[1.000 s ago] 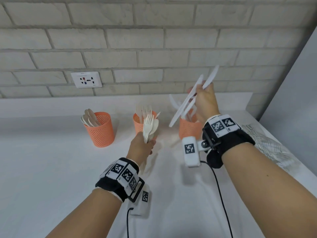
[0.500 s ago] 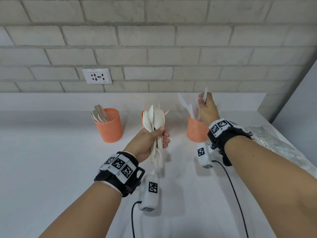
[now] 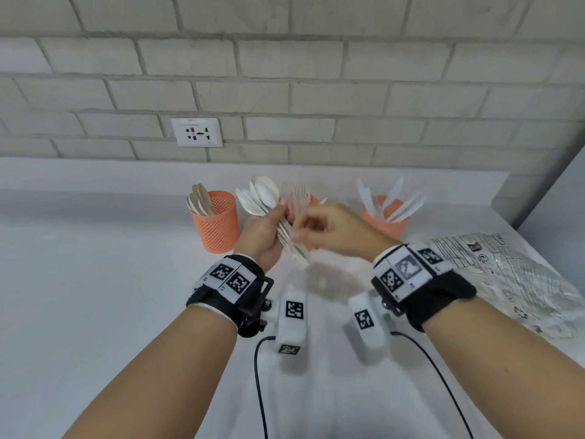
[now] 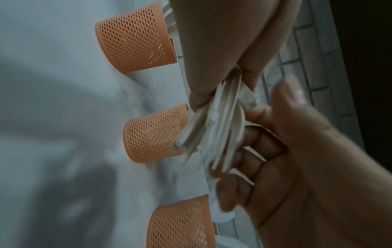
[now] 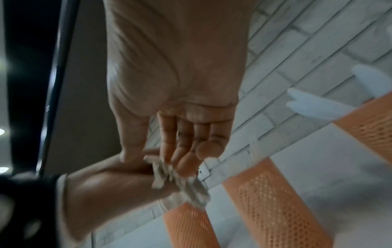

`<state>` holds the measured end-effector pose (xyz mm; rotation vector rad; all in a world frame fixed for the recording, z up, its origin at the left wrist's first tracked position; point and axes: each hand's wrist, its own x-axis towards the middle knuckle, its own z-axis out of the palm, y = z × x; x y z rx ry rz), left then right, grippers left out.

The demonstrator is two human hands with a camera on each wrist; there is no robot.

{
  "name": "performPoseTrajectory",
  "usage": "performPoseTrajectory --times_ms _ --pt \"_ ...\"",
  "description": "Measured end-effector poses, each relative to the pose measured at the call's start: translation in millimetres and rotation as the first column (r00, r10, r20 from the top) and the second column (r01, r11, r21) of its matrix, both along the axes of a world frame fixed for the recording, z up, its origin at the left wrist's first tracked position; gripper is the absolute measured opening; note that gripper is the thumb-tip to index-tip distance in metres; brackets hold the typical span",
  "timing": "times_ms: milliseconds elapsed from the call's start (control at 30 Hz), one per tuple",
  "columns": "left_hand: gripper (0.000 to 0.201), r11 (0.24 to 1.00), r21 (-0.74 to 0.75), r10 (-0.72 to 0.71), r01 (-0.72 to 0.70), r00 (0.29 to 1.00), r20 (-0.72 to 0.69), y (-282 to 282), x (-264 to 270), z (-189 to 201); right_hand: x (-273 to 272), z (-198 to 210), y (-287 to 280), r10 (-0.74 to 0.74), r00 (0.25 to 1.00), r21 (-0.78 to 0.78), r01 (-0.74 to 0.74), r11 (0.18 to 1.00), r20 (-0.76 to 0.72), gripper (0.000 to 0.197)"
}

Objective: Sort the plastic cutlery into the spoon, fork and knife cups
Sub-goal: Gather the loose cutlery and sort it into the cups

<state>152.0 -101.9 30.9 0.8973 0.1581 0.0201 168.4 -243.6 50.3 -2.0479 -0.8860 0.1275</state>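
Note:
Three orange mesh cups stand in a row by the wall: the left cup holds spoons, the middle cup forks, the right cup white knives. My left hand grips a bundle of white spoons and forks by the handles, heads up, in front of the middle cup. My right hand has come to the bundle's handle ends. Its fingers are nearly straight and touch them, with the thumb on the other side. The picture is blurred there, and no separate piece shows in that hand.
A crumpled clear plastic bag lies on the white counter at the right. A wall socket sits in the brick wall behind the cups. Black cables trail from both wrist cameras. A grey panel bounds the right side.
My right hand let the knives go into the right cup and moved left to the bundle. My left hand lifted the bundle and tilted it to the left.

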Motion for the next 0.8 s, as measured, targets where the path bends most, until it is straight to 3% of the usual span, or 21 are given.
performPoseTrajectory --times_ms 67,133,200,300,467,533,667,733,800 --pt "0.015 0.999 -0.014 0.05 -0.05 0.999 -0.004 7.0 1.9 -0.4 -9.1 -9.3 10.8 -0.005 1.0 -0.101 0.004 0.995 -0.012 0.022" --pt "0.003 0.995 -0.003 0.098 -0.098 0.995 -0.01 13.1 2.4 -2.0 -12.7 -15.0 17.5 -0.055 0.998 -0.125 0.055 0.991 0.006 0.02" --pt "0.006 0.991 0.026 0.132 -0.131 0.991 -0.032 16.9 0.4 -2.2 -15.2 -18.5 22.5 -0.045 0.999 -0.147 0.046 0.988 0.004 0.015" --pt "0.021 0.984 0.02 0.176 -0.175 0.98 -0.092 24.0 -3.4 0.1 -17.1 -19.8 25.0 -0.058 0.99 -0.064 0.05 0.997 -0.128 0.011" --pt "0.018 0.961 -0.058 0.257 -0.27 0.951 -0.171 36.3 -3.2 4.4 -17.5 -20.0 25.8 -0.086 0.962 -0.038 0.079 0.996 -0.257 0.017" --pt "0.018 0.95 -0.102 0.274 -0.296 0.944 -0.185 38.5 -4.1 8.8 -16.7 -21.1 28.6 -0.129 0.944 0.051 0.151 0.987 -0.303 0.018" --pt "0.012 0.922 -0.167 0.307 -0.349 0.923 -0.232 53.1 -1.7 7.4 -8.3 -22.6 19.8 -0.248 0.898 0.298 0.364 0.883 -0.362 0.012" --pt "0.006 0.9 -0.195 0.331 -0.39 0.903 -0.275 61.6 2.0 2.1 -3.5 -24.3 13.7 -0.214 0.864 0.449 0.431 0.783 -0.455 0.015" --pt "0.015 0.924 -0.107 0.334 -0.368 0.91 -0.247 62.4 0.8 -1.9 -1.4 -21.4 12.0 -0.135 0.843 0.571 0.462 0.679 -0.521 0.018"
